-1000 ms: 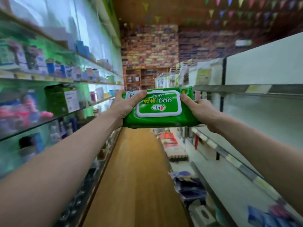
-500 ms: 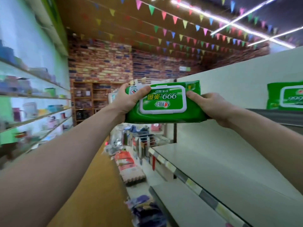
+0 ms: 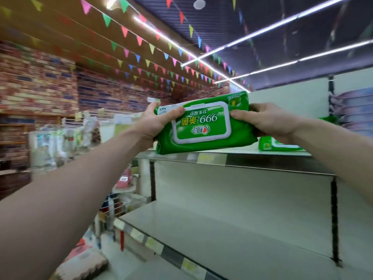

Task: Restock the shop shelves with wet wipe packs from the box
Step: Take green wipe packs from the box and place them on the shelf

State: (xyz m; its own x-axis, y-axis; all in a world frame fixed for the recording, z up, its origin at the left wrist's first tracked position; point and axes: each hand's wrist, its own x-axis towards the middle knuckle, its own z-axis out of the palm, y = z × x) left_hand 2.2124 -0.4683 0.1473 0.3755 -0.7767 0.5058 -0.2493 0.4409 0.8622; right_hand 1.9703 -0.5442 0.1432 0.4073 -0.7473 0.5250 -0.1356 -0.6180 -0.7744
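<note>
A green wet wipe pack (image 3: 203,136) with a white flip lid is held up in front of the upper shelf (image 3: 232,160), its print upside down. My left hand (image 3: 155,122) grips its left end, thumb on the top face. My right hand (image 3: 268,122) grips its right end. Another green wet wipe pack (image 3: 280,145) lies on that shelf, partly hidden behind my right wrist. The box is out of sight.
A lower grey shelf (image 3: 222,235) runs below with price tags on its edge. Purple packs (image 3: 353,110) are stacked at the upper right. A wire rack with hanging goods (image 3: 66,136) stands at the left, and goods lie on the floor (image 3: 82,265).
The view has swung right and upward from the aisle to the right-hand shelving. Both hands keep hold of the pack, which now sits just above the upper shelf's front edge.
</note>
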